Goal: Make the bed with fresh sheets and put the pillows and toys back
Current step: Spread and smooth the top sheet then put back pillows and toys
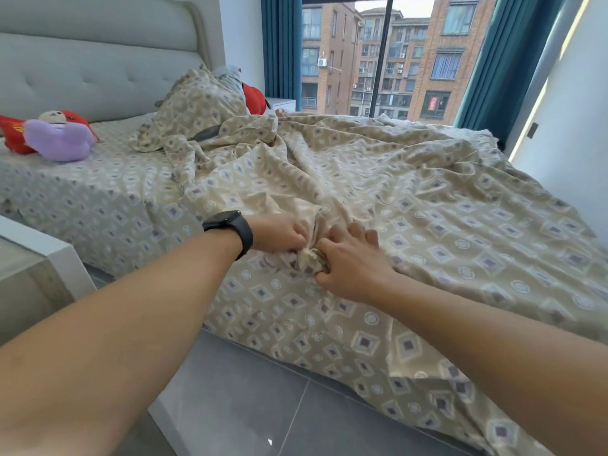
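Note:
A beige sheet (427,199) with a diamond pattern lies crumpled over the bed and hangs over its near side. My left hand (279,232), with a black watch on the wrist, and my right hand (348,261) both grip one bunched fold of this sheet close to the bed's near edge, fingers curled into the cloth. A pillow (200,103) in the same pattern leans against the grey headboard (98,70). A purple plush toy (59,136) lies at the far left beside a red plush toy (13,133). Another red toy (255,98) peeks from behind the pillow.
A white bedside unit (42,258) stands at the left, close to my left arm. Grey floor tiles (250,406) run along the bed's near side. Behind the bed is a large window with blue curtains (281,51); a white wall (572,143) borders the right.

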{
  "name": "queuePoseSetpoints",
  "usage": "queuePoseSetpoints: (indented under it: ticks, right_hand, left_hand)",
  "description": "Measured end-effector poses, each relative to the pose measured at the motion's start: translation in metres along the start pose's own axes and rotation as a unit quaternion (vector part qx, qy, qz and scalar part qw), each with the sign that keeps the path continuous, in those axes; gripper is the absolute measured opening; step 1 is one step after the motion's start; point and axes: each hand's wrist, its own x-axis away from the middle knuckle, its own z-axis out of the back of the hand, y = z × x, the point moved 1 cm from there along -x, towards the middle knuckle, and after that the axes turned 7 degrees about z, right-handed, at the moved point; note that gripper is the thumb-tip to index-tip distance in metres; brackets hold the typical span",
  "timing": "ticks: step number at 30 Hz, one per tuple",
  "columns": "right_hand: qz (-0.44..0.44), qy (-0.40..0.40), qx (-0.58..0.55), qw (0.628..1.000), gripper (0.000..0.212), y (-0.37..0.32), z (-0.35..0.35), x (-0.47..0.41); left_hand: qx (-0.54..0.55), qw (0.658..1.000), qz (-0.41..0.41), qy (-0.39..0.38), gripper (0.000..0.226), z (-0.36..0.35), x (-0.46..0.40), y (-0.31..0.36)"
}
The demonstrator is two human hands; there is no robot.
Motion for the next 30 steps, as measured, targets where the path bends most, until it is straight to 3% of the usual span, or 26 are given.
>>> queuePoseSetpoints:
  ticks: [2,4,6,7,10,12,14,17,19,21,23,24,26,28,30]
  right_hand:
    - [0.082,-0.092,-0.037,0.992,0.046,-0.005,-0.016,0.006]
    - [0.121,-0.162,-0.156,0.967,0.048,-0.010,-0.023,0.012]
    - [0.128,-0.131,-0.252,0.950,0.037,-0.007,-0.023,0.012]
    - [0.127,-0.086,-0.266,0.952,0.031,-0.002,-0.015,0.005]
    - [0.069,0.075,-0.269,0.958,0.020,0.025,0.001,-0.030]
    - [0.029,0.124,-0.251,0.960,0.021,0.047,0.007,-0.054]
    - [-0.002,0.112,-0.228,0.967,0.022,0.072,0.003,-0.073]
    - [-0.031,0.033,-0.182,0.982,0.023,0.094,-0.005,-0.087]
    - [-0.019,-0.005,-0.158,0.987,0.025,0.103,-0.009,-0.090]
    - [-0.001,-0.013,-0.152,0.988,0.024,0.109,-0.009,-0.096]
    - [0.009,-0.011,-0.165,0.986,0.022,0.112,-0.009,-0.106]
    - [0.019,-0.010,-0.165,0.986,0.024,0.111,-0.008,-0.117]
    - [0.039,-0.006,-0.146,0.989,0.032,0.107,-0.008,-0.134]
    - [0.064,0.005,-0.113,0.992,0.040,0.100,-0.011,-0.151]
    - [0.088,-0.001,-0.099,0.991,0.046,0.090,-0.019,-0.162]
  left_hand:
    - [-0.081,0.990,0.069,-0.097,0.026,-0.026,-0.003,-0.019]
    - [-0.119,0.957,0.172,-0.203,0.017,-0.047,-0.002,-0.037]
    - [-0.096,0.914,0.264,-0.293,0.026,-0.056,0.004,-0.047]
    - [-0.083,0.907,0.283,-0.300,0.028,-0.052,0.003,-0.047]
    - [-0.035,0.952,0.238,-0.188,0.037,-0.032,-0.016,-0.042]
    - [-0.013,0.971,0.201,-0.129,0.036,-0.023,-0.033,-0.030]
    - [-0.024,0.969,0.198,-0.143,0.033,-0.022,-0.042,-0.021]
    - [-0.047,0.958,0.218,-0.180,0.031,-0.017,-0.040,-0.015]
    - [0.000,0.970,0.185,-0.160,0.027,-0.008,-0.040,-0.007]
    - [0.197,0.975,0.096,-0.030,0.024,0.001,-0.050,0.006]
    - [0.373,0.913,0.055,0.154,0.025,0.011,-0.065,0.010]
    - [0.377,0.895,0.053,0.231,0.026,0.015,-0.077,0.005]
    - [0.235,0.922,0.069,0.301,0.024,0.016,-0.103,-0.015]
    - [0.016,0.961,0.117,0.250,0.035,0.013,-0.121,-0.037]
    - [-0.074,0.966,0.147,0.201,0.054,0.014,-0.128,-0.056]
